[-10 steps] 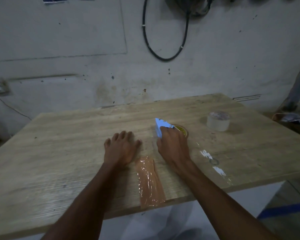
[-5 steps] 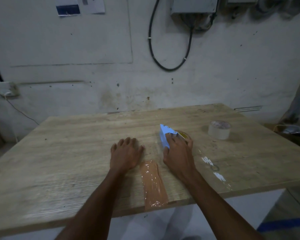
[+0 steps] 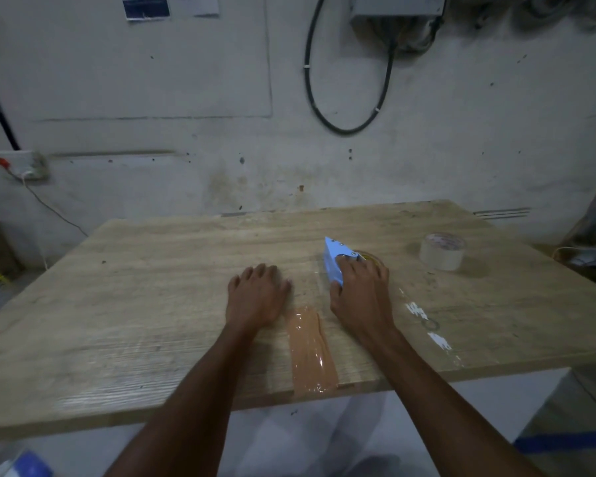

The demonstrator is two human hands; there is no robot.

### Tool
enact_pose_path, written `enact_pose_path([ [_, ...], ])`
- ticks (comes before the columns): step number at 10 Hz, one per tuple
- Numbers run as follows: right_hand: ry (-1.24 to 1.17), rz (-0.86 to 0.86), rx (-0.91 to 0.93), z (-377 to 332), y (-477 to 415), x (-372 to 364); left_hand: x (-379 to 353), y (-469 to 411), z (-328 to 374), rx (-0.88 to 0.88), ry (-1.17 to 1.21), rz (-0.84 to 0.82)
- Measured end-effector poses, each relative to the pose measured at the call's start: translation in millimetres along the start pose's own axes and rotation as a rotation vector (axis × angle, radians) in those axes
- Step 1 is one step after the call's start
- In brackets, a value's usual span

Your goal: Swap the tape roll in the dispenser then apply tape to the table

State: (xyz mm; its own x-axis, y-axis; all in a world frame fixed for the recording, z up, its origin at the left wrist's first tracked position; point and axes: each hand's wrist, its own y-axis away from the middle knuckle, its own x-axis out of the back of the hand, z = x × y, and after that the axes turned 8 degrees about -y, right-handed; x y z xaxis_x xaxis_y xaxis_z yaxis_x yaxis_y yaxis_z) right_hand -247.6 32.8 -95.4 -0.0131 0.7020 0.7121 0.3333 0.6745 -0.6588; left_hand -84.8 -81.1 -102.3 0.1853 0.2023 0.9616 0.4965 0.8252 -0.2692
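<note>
The right hand (image 3: 360,297) is closed over the blue tape dispenser (image 3: 334,261), pressing it down on the wooden surface (image 3: 159,304), with a yellowish roll (image 3: 370,258) showing just behind the fingers. The left hand (image 3: 255,296) lies flat and released on the surface, palm down, grasping nothing. Between the two wrists a strip of brown tape (image 3: 310,352) is stuck to the surface, running to its near edge. A clear tape roll (image 3: 442,251) stands well apart to the right.
</note>
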Motion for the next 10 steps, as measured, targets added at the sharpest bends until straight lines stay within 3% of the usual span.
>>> enact_pose_path([
  [3,-0.019,0.031,0.026,-7,2,11,7,7,3,0.005,0.014,-0.014],
  [4,-0.009,-0.023,0.095,-10,4,17,11,14,4,-0.004,0.002,-0.033],
  [6,-0.012,-0.064,0.067,-12,-10,27,19,17,-3,-0.022,-0.020,-0.061],
  [10,0.015,0.014,0.138,-1,-89,19,52,-48,-10,-0.063,-0.208,0.260],
])
